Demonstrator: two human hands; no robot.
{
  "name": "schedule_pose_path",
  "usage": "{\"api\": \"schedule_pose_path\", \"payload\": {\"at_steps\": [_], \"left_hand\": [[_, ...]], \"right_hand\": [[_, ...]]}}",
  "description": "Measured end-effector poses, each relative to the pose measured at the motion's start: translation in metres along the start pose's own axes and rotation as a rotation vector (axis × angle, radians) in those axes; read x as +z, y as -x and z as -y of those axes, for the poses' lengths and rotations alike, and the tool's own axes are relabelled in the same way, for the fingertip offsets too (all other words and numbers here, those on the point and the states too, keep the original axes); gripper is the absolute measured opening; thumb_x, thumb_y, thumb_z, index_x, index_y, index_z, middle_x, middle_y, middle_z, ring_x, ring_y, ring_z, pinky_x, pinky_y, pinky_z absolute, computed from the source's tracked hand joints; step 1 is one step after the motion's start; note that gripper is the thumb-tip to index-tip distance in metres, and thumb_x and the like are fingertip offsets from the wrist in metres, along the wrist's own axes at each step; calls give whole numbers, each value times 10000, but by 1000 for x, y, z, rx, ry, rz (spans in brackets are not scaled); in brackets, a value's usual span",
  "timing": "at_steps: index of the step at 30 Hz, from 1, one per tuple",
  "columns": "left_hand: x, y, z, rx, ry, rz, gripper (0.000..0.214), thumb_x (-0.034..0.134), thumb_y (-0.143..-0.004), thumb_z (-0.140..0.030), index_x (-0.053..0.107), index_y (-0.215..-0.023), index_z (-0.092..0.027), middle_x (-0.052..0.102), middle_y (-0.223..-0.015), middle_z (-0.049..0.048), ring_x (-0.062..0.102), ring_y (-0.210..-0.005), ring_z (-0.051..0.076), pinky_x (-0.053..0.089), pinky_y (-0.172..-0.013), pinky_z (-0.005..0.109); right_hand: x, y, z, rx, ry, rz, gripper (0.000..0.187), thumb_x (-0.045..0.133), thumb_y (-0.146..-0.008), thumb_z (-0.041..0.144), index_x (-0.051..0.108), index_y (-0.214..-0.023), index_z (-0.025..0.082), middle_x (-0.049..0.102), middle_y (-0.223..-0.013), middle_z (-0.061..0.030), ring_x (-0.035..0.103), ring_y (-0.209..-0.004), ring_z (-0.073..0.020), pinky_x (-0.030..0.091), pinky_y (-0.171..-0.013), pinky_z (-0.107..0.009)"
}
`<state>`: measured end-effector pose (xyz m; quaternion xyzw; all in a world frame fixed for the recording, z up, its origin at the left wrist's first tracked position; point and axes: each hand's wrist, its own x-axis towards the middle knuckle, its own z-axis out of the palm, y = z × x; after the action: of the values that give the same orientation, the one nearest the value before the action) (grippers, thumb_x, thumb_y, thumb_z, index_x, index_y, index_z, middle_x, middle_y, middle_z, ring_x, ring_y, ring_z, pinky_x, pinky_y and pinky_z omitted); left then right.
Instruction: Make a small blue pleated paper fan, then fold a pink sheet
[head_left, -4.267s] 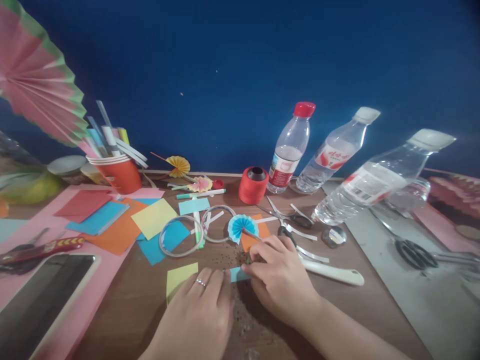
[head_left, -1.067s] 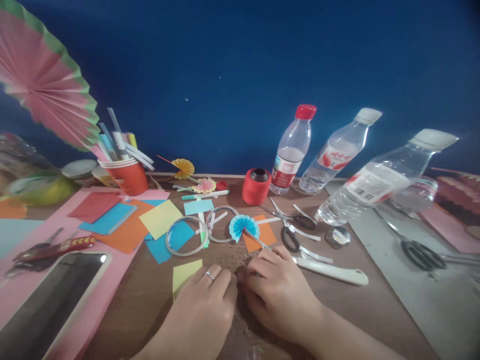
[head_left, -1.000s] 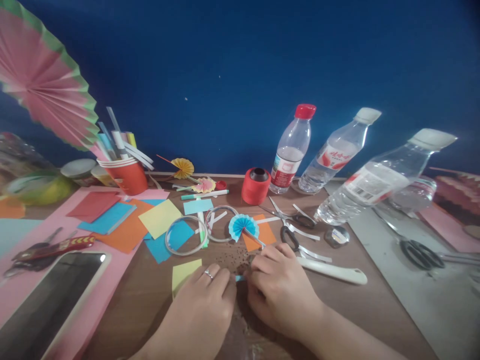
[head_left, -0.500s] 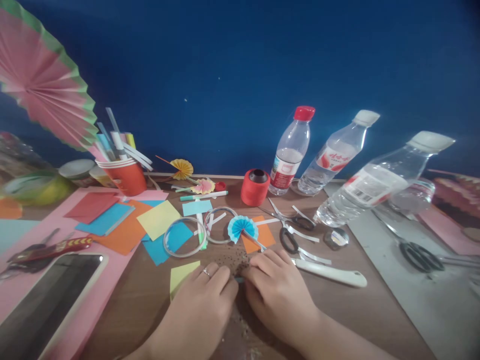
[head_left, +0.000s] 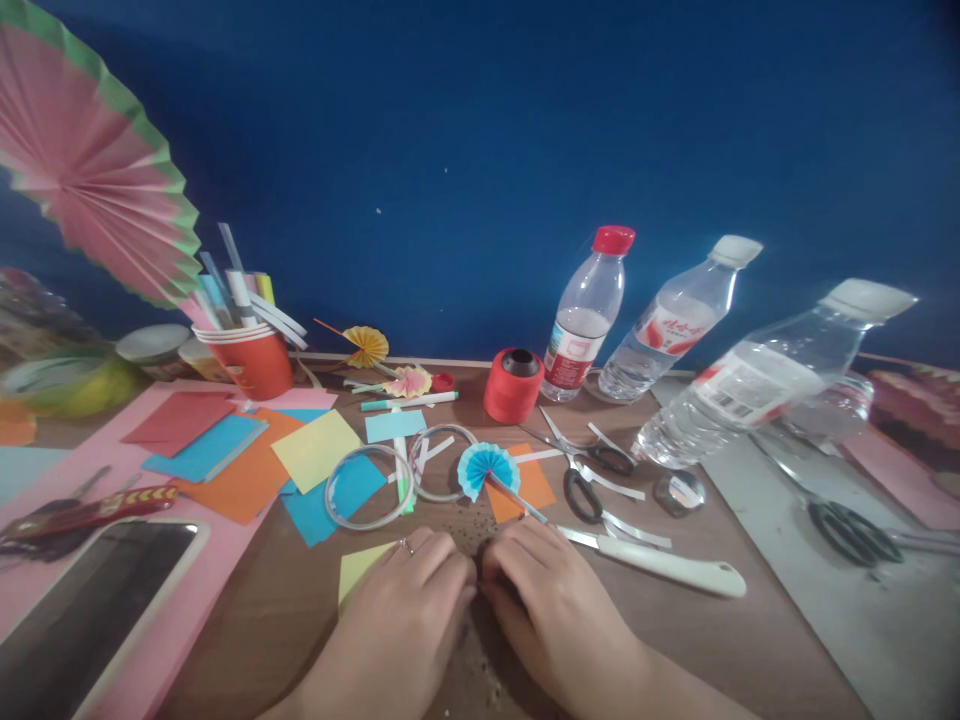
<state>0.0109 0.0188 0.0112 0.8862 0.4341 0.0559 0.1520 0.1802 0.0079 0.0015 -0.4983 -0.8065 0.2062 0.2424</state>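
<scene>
My left hand [head_left: 401,620] and my right hand [head_left: 559,600] are low in the middle of the head view, close together over the table. Their fingers are curled and pinched with the tips facing each other, and whatever they hold is hidden. A yellow paper square [head_left: 356,572] lies partly under my left hand. Just beyond my right hand is a small blue pleated paper fan [head_left: 487,470] on a thin stick. An orange paper square [head_left: 544,488] lies beneath it. A white-handled knife [head_left: 667,565] rests right of my right hand. Dark crumbs [head_left: 465,527] are scattered between the hands.
Scissors [head_left: 581,490], a red thread spool [head_left: 514,388] and two tape rolls [head_left: 369,520] sit farther back. Three bottles [head_left: 577,350] stand at the back right. Left are a red cup [head_left: 251,365] of markers, coloured papers [head_left: 247,485] and a phone [head_left: 90,620].
My hands have drawn slightly nearer to me in the picture. A small blue-green bit visible between the fingertips before is hidden now. The whole view has shifted slightly.
</scene>
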Motion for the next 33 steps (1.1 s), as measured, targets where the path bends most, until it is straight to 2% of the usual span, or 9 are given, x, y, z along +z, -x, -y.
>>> {"api": "schedule_pose_path", "payload": {"at_steps": [4,10,14,17,21,28,33], "left_hand": [[-2,0,1,-63,64,-37,226,288,-875,-178,479,-758,-205,506,-767,25,478,-720,210,357,-619,347],[-6,0,1,-180,161,-111,218,313,-884,-232,455,-719,-217,521,-685,-12,486,-650,176,347,-581,297],[-8,0,0,-229,288,-176,201,331,-889,-284,466,-753,-226,542,-697,-31,506,-645,144,371,-588,261],[-10,0,0,-210,392,-240,151,361,-883,-290,479,-805,-240,550,-735,-42,517,-665,118,388,-601,225],[-13,1,0,-138,467,-289,93,404,-866,-251,484,-820,-236,547,-774,-34,524,-719,106,407,-634,198],[-14,1,-1,-32,498,-309,82,433,-848,-187,500,-851,-233,554,-783,-22,532,-729,105,425,-649,197],[-13,0,-1,6,511,-319,112,441,-837,-150,514,-846,-234,560,-809,-20,534,-757,101,432,-673,195]], "right_hand": [[-4,0,1,81,-144,-27,117,481,-812,123,507,-712,178,549,-725,-3,471,-709,-137,336,-665,-250],[-12,-2,5,449,-438,-97,157,543,-791,255,567,-650,190,567,-632,30,502,-621,-110,350,-577,-203],[-12,-2,4,526,-634,-158,167,559,-771,293,591,-649,183,581,-614,24,522,-611,-117,383,-571,-203],[-12,-3,3,488,-678,-163,129,558,-767,268,617,-691,182,613,-671,6,547,-649,-128,409,-604,-216],[-13,-4,5,334,-609,-104,120,573,-745,173,665,-814,207,645,-802,-9,572,-757,-135,423,-700,-233],[-15,-5,9,155,-545,-31,98,584,-772,186,669,-723,185,618,-680,-5,545,-696,-127,413,-672,-239],[-15,-5,7,106,-546,-56,124,553,-805,205,676,-791,206,626,-729,-6,542,-714,-123,408,-702,-243]]}}
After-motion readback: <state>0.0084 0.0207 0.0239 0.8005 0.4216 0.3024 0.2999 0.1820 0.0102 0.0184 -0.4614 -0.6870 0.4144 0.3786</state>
